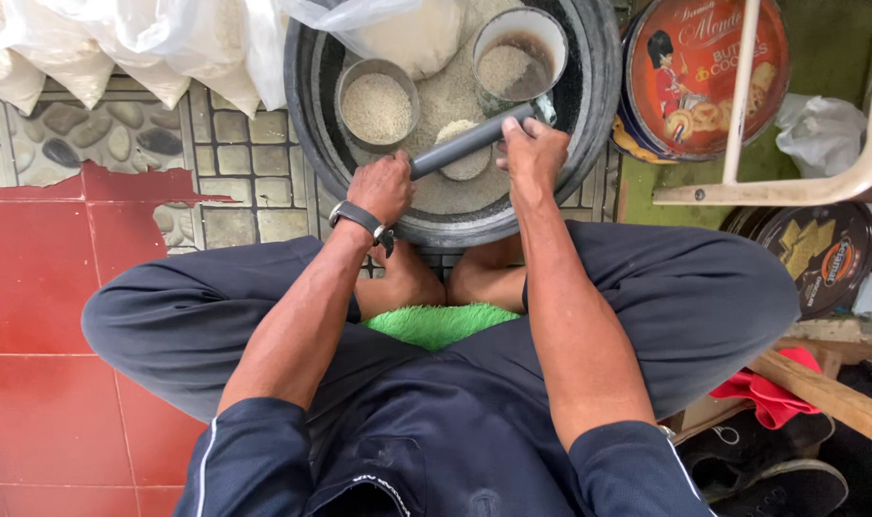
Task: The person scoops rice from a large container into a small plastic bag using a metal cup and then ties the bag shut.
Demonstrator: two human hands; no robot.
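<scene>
Both hands grip a grey pipe (464, 144) laid across a round mould of pale grain inside a wide black basin (603, 86). My left hand (383, 187), with a black watch at the wrist, holds the pipe's near end. My right hand (534, 151) presses on its far end. The basin holds a bed of pale grain, a metal tin (377, 105) full of grain and a white-rimmed tin (520, 59) partly filled. I sit cross-legged behind the basin in dark trousers.
Clear plastic bags (120, 48) of pale grain lie at the top left on stone and red tiles. A red round biscuit tin (704, 72), a second dark tin (824, 254), a white chair frame (742, 96), a red cloth (771, 397) and wood are at the right.
</scene>
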